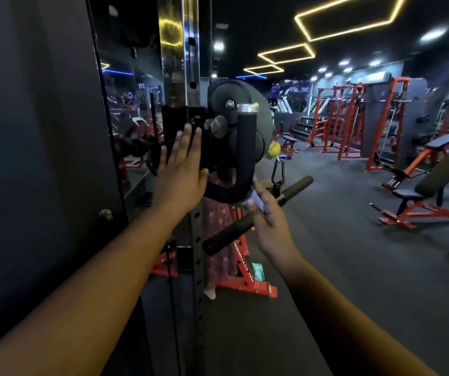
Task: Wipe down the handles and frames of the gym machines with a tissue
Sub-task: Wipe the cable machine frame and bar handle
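Right hand [268,221] pinches a tissue [255,198] against the curved handle [241,169] rising directly above it, while left hand [182,169], fingers straight, braces the machine's carriage [207,147].

Single head-worn view, close on the cable machine

The wide-angle camera looked forward and slightly down along both forearms, very near the black handle [241,158], with the gym floor [339,240] stretching away rightward.

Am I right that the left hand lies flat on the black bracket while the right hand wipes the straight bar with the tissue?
Not quite. In the head view the right hand presses the tissue against the curved black handle, not the straight bar. The left hand does lie flat on the black bracket.
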